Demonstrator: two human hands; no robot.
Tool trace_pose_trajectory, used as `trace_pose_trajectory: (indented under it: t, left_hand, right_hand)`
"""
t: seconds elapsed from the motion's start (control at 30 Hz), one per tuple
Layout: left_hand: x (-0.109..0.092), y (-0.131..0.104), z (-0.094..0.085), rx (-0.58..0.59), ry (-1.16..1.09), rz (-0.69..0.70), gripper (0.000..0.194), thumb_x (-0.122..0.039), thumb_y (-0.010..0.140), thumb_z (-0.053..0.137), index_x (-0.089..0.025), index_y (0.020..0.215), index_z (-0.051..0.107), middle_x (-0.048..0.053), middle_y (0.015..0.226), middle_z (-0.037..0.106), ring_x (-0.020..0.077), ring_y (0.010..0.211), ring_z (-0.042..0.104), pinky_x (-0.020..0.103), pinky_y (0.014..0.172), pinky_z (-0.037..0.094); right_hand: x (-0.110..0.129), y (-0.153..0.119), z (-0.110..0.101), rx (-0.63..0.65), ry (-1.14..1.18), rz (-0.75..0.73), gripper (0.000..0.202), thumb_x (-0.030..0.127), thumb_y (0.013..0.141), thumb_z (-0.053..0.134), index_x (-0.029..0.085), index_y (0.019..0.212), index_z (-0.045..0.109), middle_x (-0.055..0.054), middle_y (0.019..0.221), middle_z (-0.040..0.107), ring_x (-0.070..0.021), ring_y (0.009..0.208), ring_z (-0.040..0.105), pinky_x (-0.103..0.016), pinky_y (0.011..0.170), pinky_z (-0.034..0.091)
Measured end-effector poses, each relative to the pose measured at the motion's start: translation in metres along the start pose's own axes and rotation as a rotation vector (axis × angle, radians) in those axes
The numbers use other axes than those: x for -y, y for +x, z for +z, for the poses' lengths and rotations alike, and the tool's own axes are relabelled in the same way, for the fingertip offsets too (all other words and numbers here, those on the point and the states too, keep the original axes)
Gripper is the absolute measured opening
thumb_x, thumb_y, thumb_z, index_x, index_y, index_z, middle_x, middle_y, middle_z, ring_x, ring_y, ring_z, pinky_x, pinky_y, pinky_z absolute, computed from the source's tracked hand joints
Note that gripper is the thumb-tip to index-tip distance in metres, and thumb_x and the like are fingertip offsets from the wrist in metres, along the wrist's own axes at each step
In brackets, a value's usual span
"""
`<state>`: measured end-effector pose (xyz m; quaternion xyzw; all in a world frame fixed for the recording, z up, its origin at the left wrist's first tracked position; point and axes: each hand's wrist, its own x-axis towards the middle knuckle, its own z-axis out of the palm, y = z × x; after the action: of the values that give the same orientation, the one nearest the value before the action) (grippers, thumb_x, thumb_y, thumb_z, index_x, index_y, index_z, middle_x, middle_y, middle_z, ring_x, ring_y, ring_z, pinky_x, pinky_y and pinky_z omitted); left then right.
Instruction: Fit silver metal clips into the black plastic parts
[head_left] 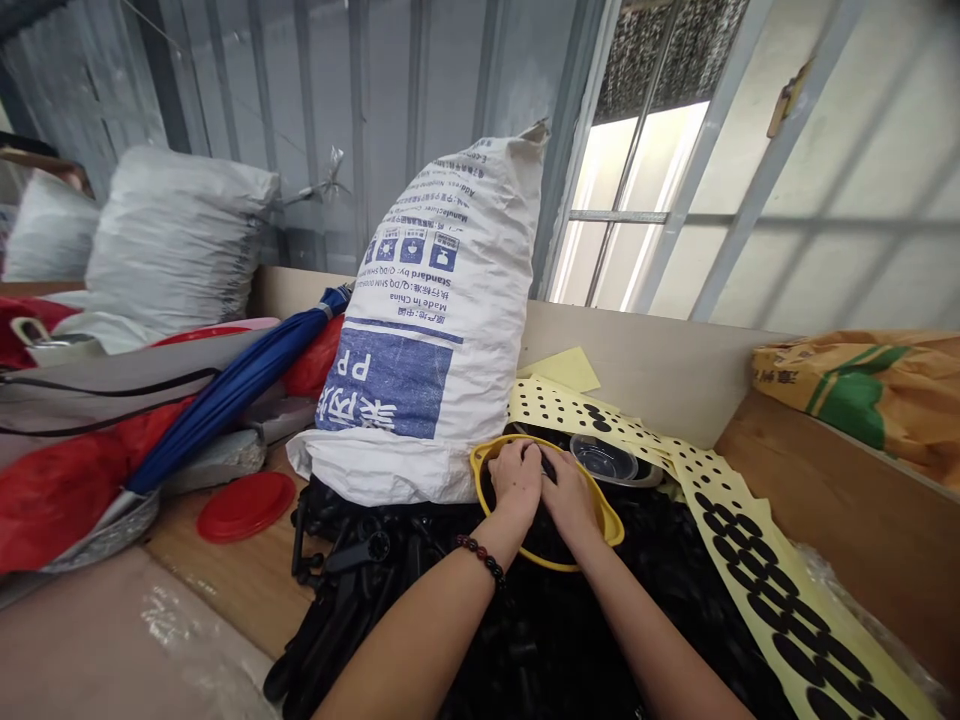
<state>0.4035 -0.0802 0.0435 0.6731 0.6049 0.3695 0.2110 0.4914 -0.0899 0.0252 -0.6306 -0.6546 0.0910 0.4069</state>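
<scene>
My left hand, with a dark bead bracelet on the wrist, is closed with its fingers curled. My right hand meets it, fingers bent inward. Both are over a yellow basin with dark contents that I cannot make out. A small black part shows between the hands; its kind is hidden by the fingers. Around and below the basin lies a heap of black plastic parts, some long like handles.
A large white woven sack stands behind the basin. Yellow sheets of black round stickers run along the right, near a clear plastic bowl. A blue umbrella and red lid lie left. A cardboard box stands right.
</scene>
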Motion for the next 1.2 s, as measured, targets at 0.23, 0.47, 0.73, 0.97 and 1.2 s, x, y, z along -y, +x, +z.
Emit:
trace_pose_trajectory:
  t: [0.23,0.47,0.73,0.97,1.2]
  left_hand:
    - [-0.003,0.003,-0.005,-0.021,-0.026,0.015,0.037,-0.023,0.089,0.034,-0.027,0.12,0.055,0.001,0.116,0.065,0.0225,0.106,0.058,0.036,0.089,0.048]
    - [-0.017,0.003,-0.01,-0.033,-0.101,0.015,0.038,-0.027,0.094,0.025,-0.024,0.111,0.058,0.001,0.114,0.065,0.0193,0.105,0.057,0.033,0.091,0.046]
    - [-0.025,0.001,-0.003,-0.11,-0.254,-0.03,0.032,-0.029,0.091,0.034,-0.021,0.095,0.064,0.004,0.1,0.069,0.0211,0.096,0.06,0.032,0.086,0.047]
    - [-0.053,-0.028,-0.008,-0.151,-0.394,-0.003,0.027,-0.032,0.09,0.042,-0.023,0.095,0.066,0.001,0.098,0.069,0.0192,0.095,0.06,0.029,0.086,0.046]
    - [-0.056,-0.122,0.008,-0.214,-0.913,0.049,0.019,-0.028,0.085,0.053,-0.021,0.091,0.069,0.003,0.101,0.069,0.0193,0.098,0.062,0.029,0.093,0.044]
  right_hand:
    - [0.004,0.013,0.009,-0.124,0.111,-0.067,0.023,0.033,0.09,0.054,0.017,0.106,0.061,-0.007,0.106,0.062,-0.0194,0.094,0.059,-0.04,0.084,0.047]
    - [0.007,0.017,0.005,-0.217,0.177,-0.082,0.025,0.031,0.089,0.053,0.016,0.107,0.062,-0.01,0.106,0.065,-0.0218,0.097,0.06,-0.042,0.088,0.046]
    - [0.002,0.016,-0.002,-0.263,0.176,-0.063,0.021,0.033,0.09,0.056,0.016,0.102,0.062,-0.005,0.099,0.065,-0.0181,0.088,0.062,-0.039,0.081,0.049]
    - [0.016,-0.005,-0.04,-0.339,0.153,-0.076,0.018,0.026,0.082,0.05,0.018,0.089,0.064,-0.007,0.087,0.067,-0.0225,0.083,0.059,-0.039,0.08,0.046]
    - [0.024,-0.101,-0.082,-0.345,0.133,-0.14,0.022,0.027,0.075,0.049,0.02,0.088,0.064,-0.008,0.088,0.064,-0.0247,0.084,0.059,-0.039,0.079,0.046]
